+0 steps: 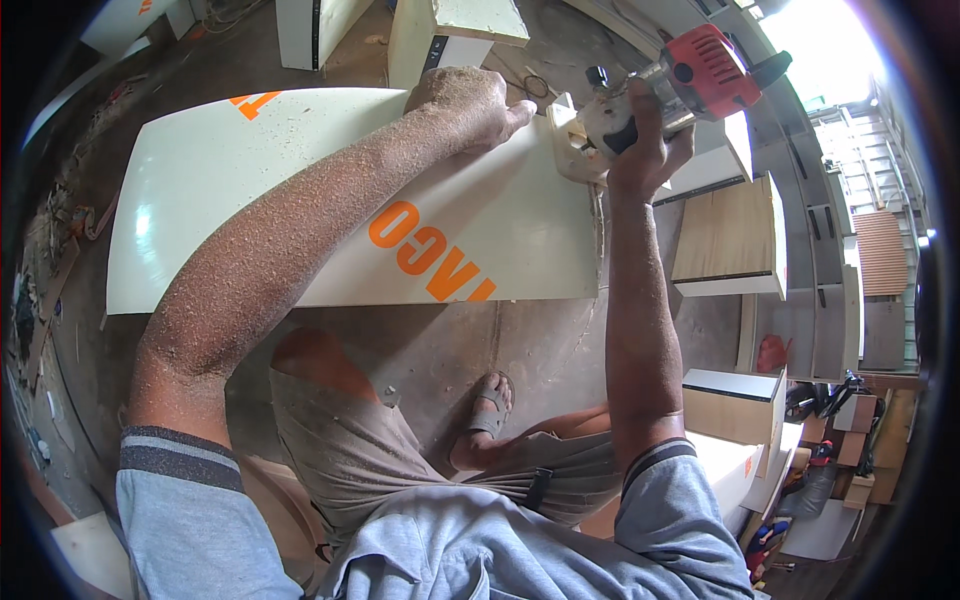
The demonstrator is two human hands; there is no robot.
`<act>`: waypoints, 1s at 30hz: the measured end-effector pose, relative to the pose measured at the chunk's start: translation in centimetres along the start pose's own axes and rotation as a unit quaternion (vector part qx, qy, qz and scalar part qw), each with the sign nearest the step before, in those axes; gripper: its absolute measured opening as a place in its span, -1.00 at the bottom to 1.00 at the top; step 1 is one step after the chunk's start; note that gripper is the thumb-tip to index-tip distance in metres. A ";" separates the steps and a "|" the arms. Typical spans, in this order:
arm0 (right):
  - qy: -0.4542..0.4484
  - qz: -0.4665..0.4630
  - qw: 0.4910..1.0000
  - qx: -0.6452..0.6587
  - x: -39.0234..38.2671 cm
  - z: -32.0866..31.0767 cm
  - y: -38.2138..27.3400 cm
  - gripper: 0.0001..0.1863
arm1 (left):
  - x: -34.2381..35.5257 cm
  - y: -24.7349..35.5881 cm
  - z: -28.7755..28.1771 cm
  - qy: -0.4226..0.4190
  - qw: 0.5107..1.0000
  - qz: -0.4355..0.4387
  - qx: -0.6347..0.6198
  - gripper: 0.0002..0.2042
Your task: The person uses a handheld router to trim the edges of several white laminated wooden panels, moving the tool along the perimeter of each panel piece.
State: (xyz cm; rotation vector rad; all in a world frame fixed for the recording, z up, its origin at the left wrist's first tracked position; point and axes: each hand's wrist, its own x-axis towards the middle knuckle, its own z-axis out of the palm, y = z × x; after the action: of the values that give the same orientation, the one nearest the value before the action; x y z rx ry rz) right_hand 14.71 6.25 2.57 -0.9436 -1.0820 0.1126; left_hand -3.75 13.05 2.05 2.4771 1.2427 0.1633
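A glossy white board (230, 200) with orange printed lettering lies across the view, its surface flecked with dust. My left hand (465, 110) is at the board's far edge, fingers curled onto it and thumb pointing right; my dust-covered forearm crosses above the board. My right hand (650, 145) grips a red and silver power router (708, 72) at the board's right end, where its pale base sits at the edge.
Pale box panels (450, 40) stand beyond the board. Wooden cabinet boxes (725, 245) line the right, with stacked offcuts and bags (865, 455) lower down. My legs and sandalled foot (488, 410) are below the board on the concrete floor (530, 340).
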 end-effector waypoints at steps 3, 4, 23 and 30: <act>-0.004 0.025 1.000 0.008 0.1 0.2 -0.4 -0.56 | 0.1 -0.1 0.0 0.006 1.000 0.004 -0.005 -0.37; -0.004 0.024 1.000 0.008 0.1 0.2 -0.3 -0.56 | 0.2 0.0 0.0 0.005 1.000 0.002 -0.006 -0.37; -0.010 0.018 1.000 0.017 0.9 0.6 0.9 -0.54 | 0.6 -0.8 1.7 0.118 0.992 0.038 -0.001 -0.34; 0.006 0.014 1.000 0.006 1.3 0.6 1.5 -0.50 | 0.4 -0.4 1.3 0.095 0.995 0.034 -0.003 -0.37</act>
State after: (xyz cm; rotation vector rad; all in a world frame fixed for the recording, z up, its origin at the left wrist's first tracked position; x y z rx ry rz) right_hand 15.38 8.23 2.50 -0.9466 -1.0564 0.1359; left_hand -3.47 13.20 0.71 2.5496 1.2277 0.4275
